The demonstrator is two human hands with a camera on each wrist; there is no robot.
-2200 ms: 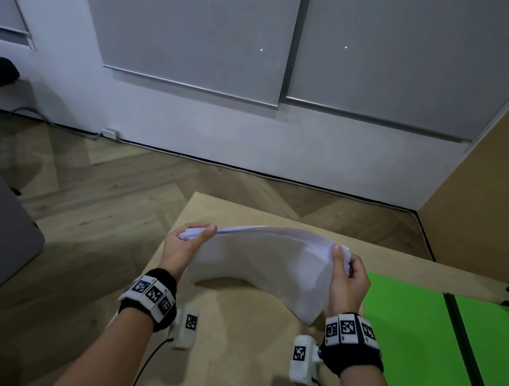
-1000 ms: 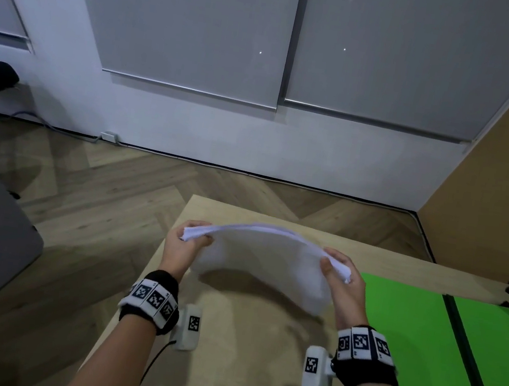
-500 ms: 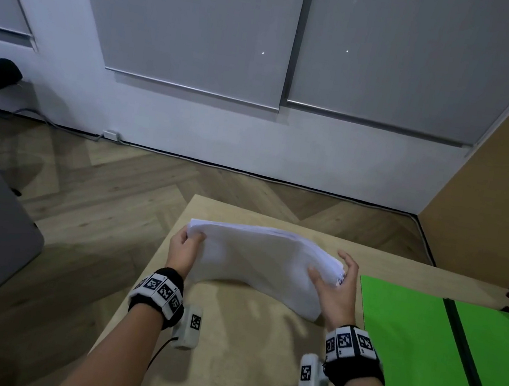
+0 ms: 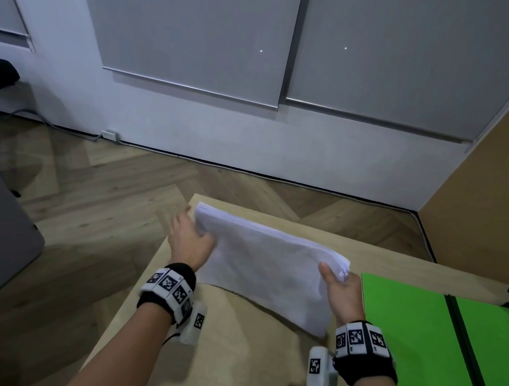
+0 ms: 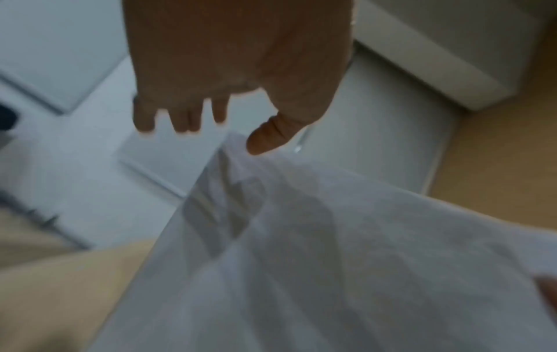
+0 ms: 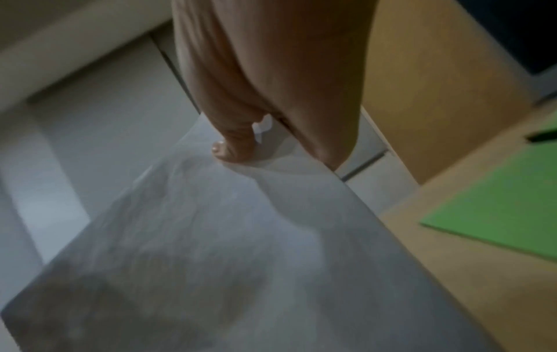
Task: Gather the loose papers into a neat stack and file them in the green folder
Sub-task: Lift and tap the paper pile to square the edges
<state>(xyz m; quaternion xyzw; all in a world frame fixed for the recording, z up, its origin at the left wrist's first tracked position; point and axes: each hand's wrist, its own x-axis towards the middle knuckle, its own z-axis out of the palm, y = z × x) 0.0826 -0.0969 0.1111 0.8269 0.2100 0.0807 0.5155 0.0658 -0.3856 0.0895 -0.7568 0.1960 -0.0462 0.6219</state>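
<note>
While the stack of papers (image 4: 268, 270) is held up over the light wooden table (image 4: 238, 370), its near edge sags toward the tabletop and nothing else touches it. At the left end, the left hand (image 4: 188, 245) lies flat against the stack's short edge, fingers straight and spread in the left wrist view, the thumb (image 5: 268, 137) just reaching the top of the sheets; it pinches nothing. Toward the right, the right hand (image 4: 339, 291) grips the opposite end of the stack, thumb (image 6: 233, 147) pressed on the near face and the fingers hidden behind the paper. Both forearms reach forward from the bottom of the head view, each with a marker-covered wristband. Further right, the green folder (image 4: 405, 345) lies opened flat on the table, just beside the right hand and apart from the papers, its two leaves bare around a dark spine.
</note>
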